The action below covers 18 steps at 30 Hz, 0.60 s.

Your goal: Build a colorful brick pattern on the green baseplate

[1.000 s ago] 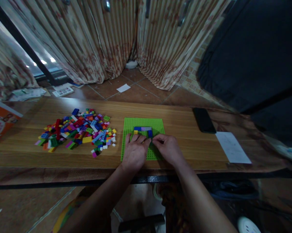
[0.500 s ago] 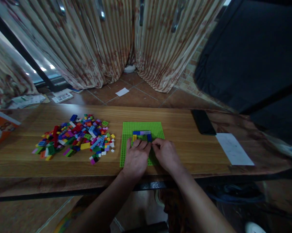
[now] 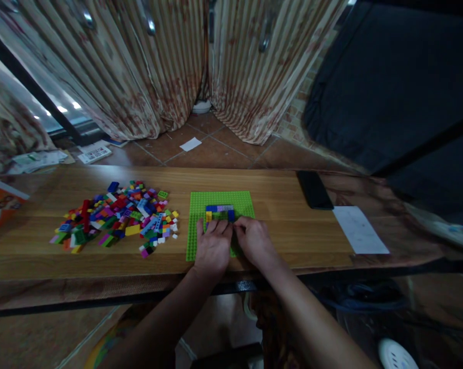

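Right grip (image 3: 253,240) has shifted inward, the blue brick (image 3: 231,215) just beside it.

Dim overall; we see light from the window (image 3: 35,102) at far left, blown-out spots there, pale sheen on the back-left tabletop (image 3: 118,173). Dark fabric (image 3: 400,92) at right loses detail. We note wide-angle stretch toward the edges, general softness, marks on the paper (image 3: 360,230) unreadable.

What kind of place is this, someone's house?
Quite likely a room in a home, though I can't be certain: long striped curtains hang over a tiled floor, and a heap of colourful toy bricks lies on a wooden tabletop.
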Each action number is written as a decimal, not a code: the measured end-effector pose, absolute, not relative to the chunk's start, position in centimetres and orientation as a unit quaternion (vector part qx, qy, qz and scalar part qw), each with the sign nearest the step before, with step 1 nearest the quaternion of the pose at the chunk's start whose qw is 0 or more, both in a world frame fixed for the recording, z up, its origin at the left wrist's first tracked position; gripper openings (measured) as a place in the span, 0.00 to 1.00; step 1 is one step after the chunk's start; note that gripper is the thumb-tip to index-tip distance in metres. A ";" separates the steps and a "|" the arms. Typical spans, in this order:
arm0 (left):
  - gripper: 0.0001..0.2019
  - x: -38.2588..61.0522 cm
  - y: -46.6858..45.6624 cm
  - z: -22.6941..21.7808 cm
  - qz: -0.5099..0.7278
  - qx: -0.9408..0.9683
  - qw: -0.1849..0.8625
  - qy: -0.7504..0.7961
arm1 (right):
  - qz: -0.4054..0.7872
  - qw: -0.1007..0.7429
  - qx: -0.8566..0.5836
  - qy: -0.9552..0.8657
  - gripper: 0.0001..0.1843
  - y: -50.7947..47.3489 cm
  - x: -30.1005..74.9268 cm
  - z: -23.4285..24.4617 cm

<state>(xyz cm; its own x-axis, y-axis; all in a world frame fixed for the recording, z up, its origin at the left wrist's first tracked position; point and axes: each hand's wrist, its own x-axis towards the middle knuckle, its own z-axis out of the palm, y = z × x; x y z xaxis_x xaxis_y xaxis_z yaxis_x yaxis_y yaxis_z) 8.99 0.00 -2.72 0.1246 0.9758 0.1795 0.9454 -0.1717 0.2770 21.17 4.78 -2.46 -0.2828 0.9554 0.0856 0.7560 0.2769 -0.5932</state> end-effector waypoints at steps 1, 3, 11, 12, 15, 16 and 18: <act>0.16 8.9 0.0 -2.8 0.162 0.749 0.049 0.641 | 0.232 0.225 -0.559 -0.764 0.13 4.7 21.2 -2.5; 0.16 8.7 0.0 -2.9 0.168 0.751 0.053 0.636 | 0.261 0.243 -0.556 -0.751 0.12 4.7 21.4 -2.6; 0.13 7.4 0.2 -2.8 0.273 0.734 0.086 0.616 | 0.282 0.400 -0.573 -0.657 0.11 6.0 22.8 -2.6; 0.13 7.0 0.3 -2.5 0.296 0.727 0.092 0.613 | 0.280 0.413 -0.578 -0.645 0.11 6.2 22.9 -2.6; 0.15 5.7 0.8 -1.8 0.373 0.685 0.108 0.616 | 0.290 0.422 -0.579 -0.634 0.13 6.5 22.9 -2.5; 0.16 5.2 1.0 -1.7 0.401 0.661 0.115 0.623 | 0.293 0.420 -0.578 -0.635 0.13 6.5 22.9 -2.6; 0.16 4.3 1.4 -1.7 0.466 0.593 0.151 0.639 | 0.297 0.423 -0.575 -0.634 0.14 6.5 22.8 -2.7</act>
